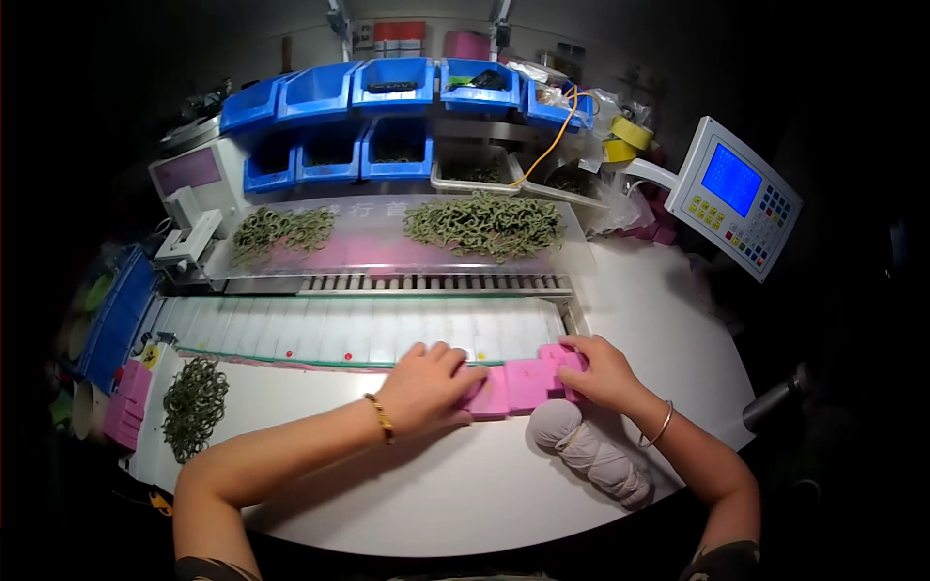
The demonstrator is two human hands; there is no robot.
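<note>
Gripping row of pink blocks (528,385) at both ends with curled fingers of left hand (423,389) and right hand (604,376), on counter (358,508) by white panel (426,321). Press evenly inward; align squarely.

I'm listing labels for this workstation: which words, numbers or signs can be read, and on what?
Translucent sheet: a row of pale characters along the far edge, not copied out here.
Control panel: lettering on its blue screen and keys, too small to read.
Pink blocks: a faint mark, too small to read.
</note>
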